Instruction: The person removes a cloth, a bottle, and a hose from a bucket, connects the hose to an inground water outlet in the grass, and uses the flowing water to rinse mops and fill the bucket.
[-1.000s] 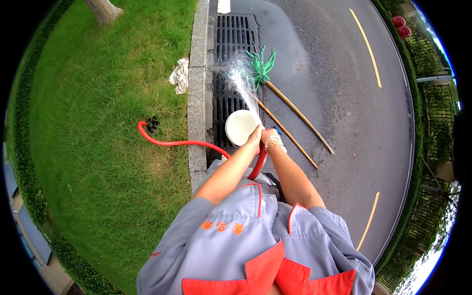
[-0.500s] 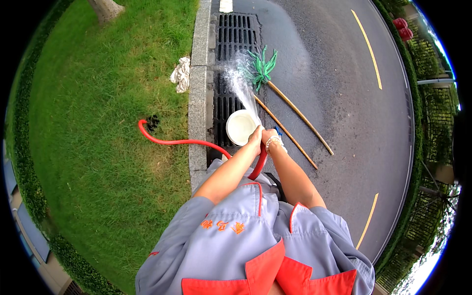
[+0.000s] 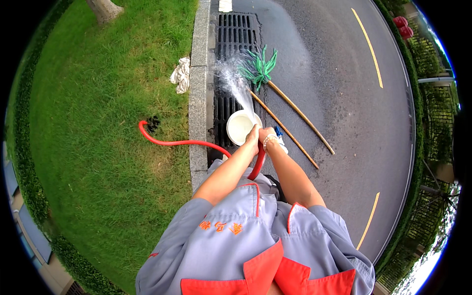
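Both hands are closed together round the end of a red hose [image 3: 258,164], my left hand [image 3: 252,139] on its left side and my right hand [image 3: 266,134] on its right. A white spray of water [image 3: 241,93] shoots forward and slightly left from it. Just left of my hands, a white bucket [image 3: 239,129] stands on the drain grate [image 3: 224,104]. Ahead lies a mop with green strands [image 3: 263,66] and a wooden handle [image 3: 301,115]. Beside it runs a second wooden handle [image 3: 285,130]; spray and green strands obscure its far end.
A granite curb [image 3: 198,108] separates the road from the grass [image 3: 98,123]. The hose crosses this curb from a hole in the lawn. A crumpled pale cloth [image 3: 181,76] lies by the curb. Wet asphalt [image 3: 285,39] surrounds the mop, and a small blue-and-white item [image 3: 280,135] sits beyond my right wrist.
My hands have shifted slightly left with the hose end. The water jet has swung a little left, now crossing the bucket's right rim.
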